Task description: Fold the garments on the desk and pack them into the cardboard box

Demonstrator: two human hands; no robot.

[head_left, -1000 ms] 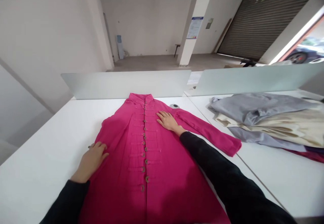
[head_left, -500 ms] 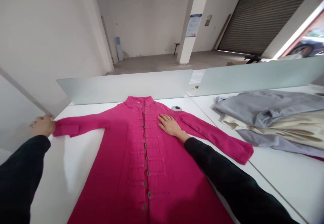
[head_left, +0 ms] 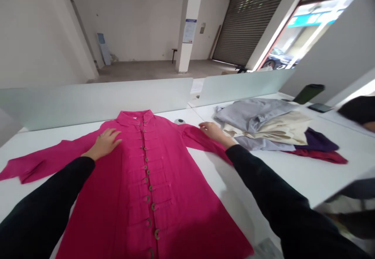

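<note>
A magenta buttoned robe [head_left: 164,188] lies face up on the white table [head_left: 295,173], collar toward the far divider. My left hand [head_left: 104,143] lies flat and open on its left chest, fingers spread. My right hand [head_left: 212,131] rests on the robe's right sleeve near the shoulder, fingers stretched out over the cloth. The left sleeve [head_left: 38,165] stretches out sideways to the table's left edge. My right arm hides most of the right sleeve.
A pile of folded grey, cream, purple and red garments [head_left: 269,128] lies to the right. Frosted glass dividers [head_left: 96,100] run along the table's back. A round cable grommet [head_left: 179,121] sits near the collar. Another person's dark sleeve [head_left: 359,112] shows at far right.
My left hand left the sleeve cuff and came onto the robe's left chest. My right hand slid from the chest out to the right sleeve. The view turned right.
</note>
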